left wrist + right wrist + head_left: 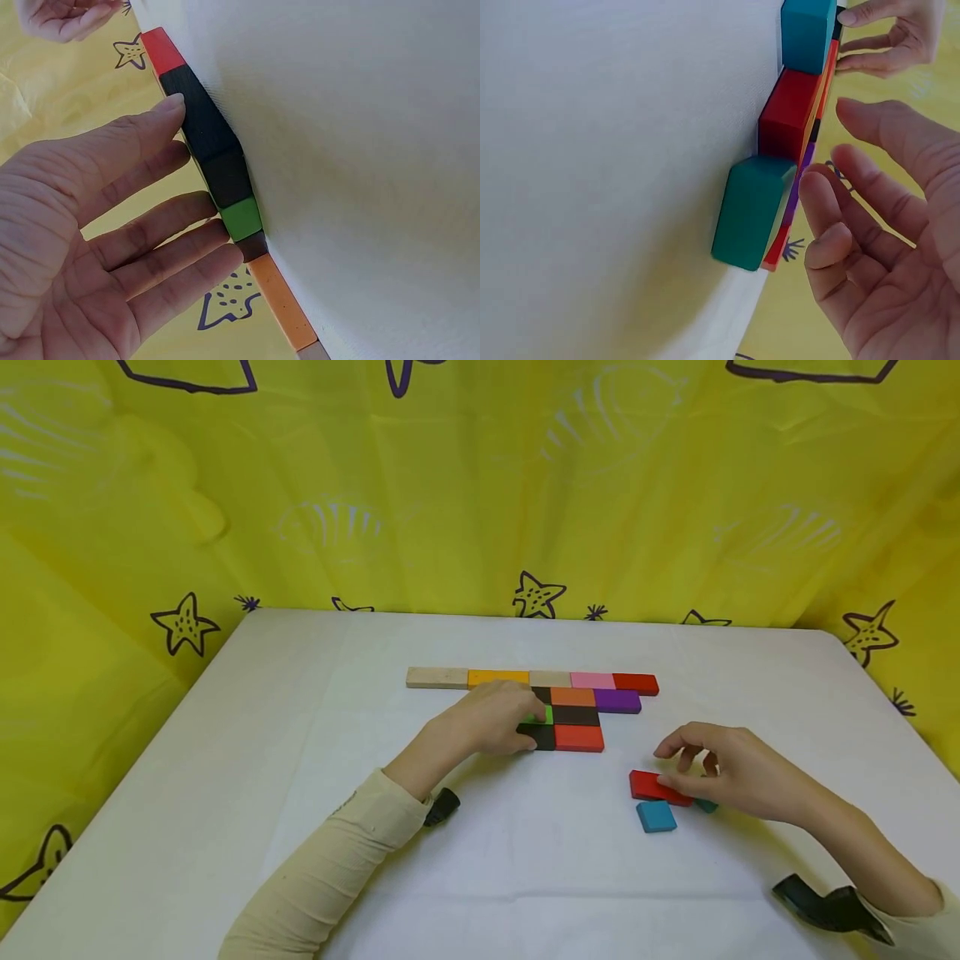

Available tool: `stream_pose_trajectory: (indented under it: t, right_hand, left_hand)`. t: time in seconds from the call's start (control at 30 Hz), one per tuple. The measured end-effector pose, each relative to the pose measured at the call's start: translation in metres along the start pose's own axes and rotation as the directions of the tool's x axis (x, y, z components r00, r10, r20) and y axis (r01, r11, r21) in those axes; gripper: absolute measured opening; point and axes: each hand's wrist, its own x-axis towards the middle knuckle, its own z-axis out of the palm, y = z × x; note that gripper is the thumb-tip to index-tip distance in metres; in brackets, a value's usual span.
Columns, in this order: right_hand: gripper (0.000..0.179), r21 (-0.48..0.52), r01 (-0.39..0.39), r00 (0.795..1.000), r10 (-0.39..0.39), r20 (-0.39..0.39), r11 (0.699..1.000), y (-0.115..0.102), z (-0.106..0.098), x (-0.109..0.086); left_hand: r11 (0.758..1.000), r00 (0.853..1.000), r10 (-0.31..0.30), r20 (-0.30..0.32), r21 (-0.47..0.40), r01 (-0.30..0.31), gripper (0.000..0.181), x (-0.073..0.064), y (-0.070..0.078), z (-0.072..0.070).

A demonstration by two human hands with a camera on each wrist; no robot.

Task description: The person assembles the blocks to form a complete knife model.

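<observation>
My left hand (498, 718) lies at the left side of flat wooden blocks set in rows. Its thumb touches a black block (202, 105), and its fingertips are by a green block (241, 219) and a dark brown block (253, 245). A red block (579, 738) adjoins the black one. My right hand (738, 768), fingers loosely bent, hovers over a loose red block (643, 785); whether the thumb touches it I cannot tell. Beside that block lie a blue block (657, 817) and a green-teal block (754, 214), partly hidden in the head view.
The back row runs from a plain wood block (437, 677) to a red block (636, 684). In front of it are an orange block (573, 697) and a purple block (618, 701). A yellow patterned curtain (450, 485) hangs behind the white table (337, 735).
</observation>
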Motion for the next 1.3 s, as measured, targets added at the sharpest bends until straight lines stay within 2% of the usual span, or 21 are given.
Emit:
stream_pose_trajectory:
  t: [0.2, 0.3, 0.5, 0.6, 0.83, 1.17, 1.3]
  right_hand:
    - [0.032, 0.010, 0.005, 0.999, -0.006, 0.033, 1.000, 0.006, -0.001, -0.009]
    - [0.034, 0.027, 0.004, 0.997, -0.006, 0.076, 1.000, 0.010, -0.001, -0.012]
    - [0.036, 0.031, 0.029, 0.994, -0.033, 0.106, 0.999, 0.010, 0.002, -0.011]
    - [0.036, 0.020, 0.014, 0.994, -0.016, 0.112, 1.000, 0.009, 0.001, -0.009]
    - [0.036, 0.002, 0.029, 0.998, -0.029, 0.057, 1.000, 0.006, 0.002, -0.006]
    - [0.035, 0.004, -0.003, 1.000, 0.003, 0.029, 1.000, 0.004, 0.003, -0.001]
    - [0.036, 0.001, 0.022, 1.000, -0.022, -0.006, 1.000, 0.006, 0.004, 0.003]
  left_hand:
    - [1.000, 1.000, 0.001, 0.000, -0.007, -0.001, 0.033, 0.000, 0.000, 0.000]
    - [1.000, 1.000, 0.004, 0.000, -0.007, -0.004, 0.033, 0.001, 0.000, -0.001]
    - [1.000, 1.000, 0.005, 0.004, -0.004, -0.005, 0.033, 0.001, 0.000, -0.001]
    - [1.000, 1.000, 0.004, 0.005, -0.004, -0.004, 0.033, 0.001, 0.000, -0.001]
    - [1.000, 1.000, 0.001, 0.005, -0.005, -0.001, 0.033, 0.000, 0.000, -0.002]
    - [1.000, 1.000, 0.010, 0.000, -0.010, -0.010, 0.032, 0.001, 0.000, 0.000]
    - [1.000, 1.000, 0.015, -0.003, -0.009, -0.015, 0.031, 0.002, 0.000, 0.000]
